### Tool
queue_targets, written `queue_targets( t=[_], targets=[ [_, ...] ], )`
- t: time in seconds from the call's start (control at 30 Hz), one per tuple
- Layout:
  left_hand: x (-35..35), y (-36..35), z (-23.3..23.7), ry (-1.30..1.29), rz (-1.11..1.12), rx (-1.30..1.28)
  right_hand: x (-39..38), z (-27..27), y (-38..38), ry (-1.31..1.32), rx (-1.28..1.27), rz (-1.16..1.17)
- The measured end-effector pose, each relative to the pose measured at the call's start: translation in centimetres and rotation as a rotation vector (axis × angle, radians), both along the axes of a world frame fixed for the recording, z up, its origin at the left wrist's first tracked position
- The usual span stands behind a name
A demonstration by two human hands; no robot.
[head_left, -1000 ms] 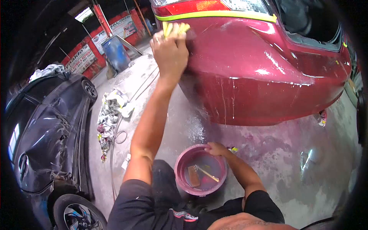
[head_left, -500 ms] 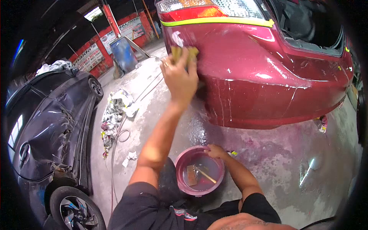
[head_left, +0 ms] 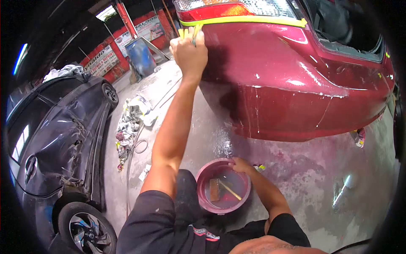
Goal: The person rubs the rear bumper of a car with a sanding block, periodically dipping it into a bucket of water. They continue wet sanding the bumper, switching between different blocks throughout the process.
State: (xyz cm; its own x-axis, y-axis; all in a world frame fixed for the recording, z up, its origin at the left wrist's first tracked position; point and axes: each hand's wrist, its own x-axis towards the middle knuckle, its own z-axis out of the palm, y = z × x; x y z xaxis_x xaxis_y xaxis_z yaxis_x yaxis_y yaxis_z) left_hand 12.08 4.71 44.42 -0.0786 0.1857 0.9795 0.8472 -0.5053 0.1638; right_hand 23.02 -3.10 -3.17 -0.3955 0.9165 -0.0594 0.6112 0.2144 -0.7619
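Note:
My left hand (head_left: 189, 53) is raised to the corner of the dark red bumper (head_left: 270, 67), just below the tail light. Its fingers are closed around a yellow sponge (head_left: 184, 33), mostly hidden by the hand. Low in front of me, my right hand (head_left: 241, 165) grips the rim of a pink basin (head_left: 203, 199) of cloudy water. In the basin are a brown block (head_left: 215, 190) and a light wooden stick (head_left: 230, 190). Bright yellow-green tape (head_left: 245, 20) runs along the lower edge of the tail light (head_left: 220, 9).
A dark car (head_left: 50, 144) with a crumpled side stands at the left. Crumpled paper and plastic (head_left: 131, 118) and a thin hose (head_left: 128, 182) lie on the concrete floor. A blue drum (head_left: 139, 59) stands further back. Wet patches mark the floor around the basin.
My left hand has moved up the bumper corner with the sponge, closer to the taped edge. My right hand stays on the basin rim. The view has shifted slightly.

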Motion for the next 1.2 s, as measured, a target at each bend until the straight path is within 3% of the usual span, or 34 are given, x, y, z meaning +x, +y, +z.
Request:
queue_targets(
  t=[0.13,0.23,0.27,0.3,0.4,0.47,0.53,0.6,0.67,0.77,0.8,0.87,0.93,0.97,1.0,1.07,1.13,1.17,1.2],
  targets=[
    [0.7,-6.7,-9.0,0.150,-0.135,0.077,0.1,1.5,0.1,-0.079,-0.045,0.066],
    [0.7,-2.9,-2.7,0.154,-0.025,0.141,-0.1,1.1,0.1,0.000,-0.132,0.061],
    [0.8,-0.9,0.3,0.238,0.120,-0.002,-0.3,0.8,-0.2,0.006,-0.142,0.062],
    [1.3,-1.0,0.5,0.193,0.129,0.045,-0.1,0.7,-0.1,-0.006,-0.065,0.033],
    [2.6,-4.3,-2.6,0.078,0.068,0.045,-0.5,-0.1,-0.3,-0.055,0.012,0.033],
    [4.0,-8.0,-7.6,0.194,-0.118,0.087,-0.3,0.7,0.9,-0.100,0.043,0.053],
    [3.9,-6.9,-5.3,0.221,-0.077,0.050,0.2,1.1,0.3,-0.096,0.005,0.103],
    [4.1,-1.7,-0.5,0.330,0.192,0.106,-0.2,0.5,0.1,-0.045,0.013,0.050],
    [5.2,-1.6,0.1,0.221,0.160,0.127,-0.1,-0.2,-0.1,-0.001,0.021,0.006],
    [5.6,-6.2,-4.0,0.245,0.053,0.030,-0.2,0.2,0.7,-0.009,0.037,0.015],
    [6.0,-8.5,-6.6,0.257,-0.081,0.003,-0.2,0.5,0.7,-0.058,0.044,0.038],
    [5.5,-8.5,-7.1,0.324,-0.131,0.062,-0.2,0.0,0.5,-0.101,0.045,0.061],
    [5.9,-4.6,-2.4,0.264,0.021,0.090,-0.5,-0.9,0.8,-0.020,0.012,0.060],
    [6.7,-3.8,0.4,0.194,0.087,-0.083,-0.7,-1.4,0.4,-0.013,0.000,0.060],
    [7.3,-3.3,1.0,0.180,0.092,0.119,-0.5,-1.3,0.6,0.081,-0.059,0.047],
    [7.1,-4.1,-0.7,0.175,0.089,-0.043,-1.0,-1.5,-0.1,0.189,-0.130,0.044],
    [7.2,-7.1,-4.8,0.291,0.092,0.063,-0.4,-0.3,0.5,-0.039,0.034,0.034],
    [7.3,-8.9,-6.9,0.333,-0.080,0.084,-0.5,-0.3,0.8,-0.035,0.041,0.031],
    [7.4,-8.7,-6.3,0.336,-0.084,0.087,-0.7,-0.6,0.9,-0.054,0.045,0.025]
  ],
)
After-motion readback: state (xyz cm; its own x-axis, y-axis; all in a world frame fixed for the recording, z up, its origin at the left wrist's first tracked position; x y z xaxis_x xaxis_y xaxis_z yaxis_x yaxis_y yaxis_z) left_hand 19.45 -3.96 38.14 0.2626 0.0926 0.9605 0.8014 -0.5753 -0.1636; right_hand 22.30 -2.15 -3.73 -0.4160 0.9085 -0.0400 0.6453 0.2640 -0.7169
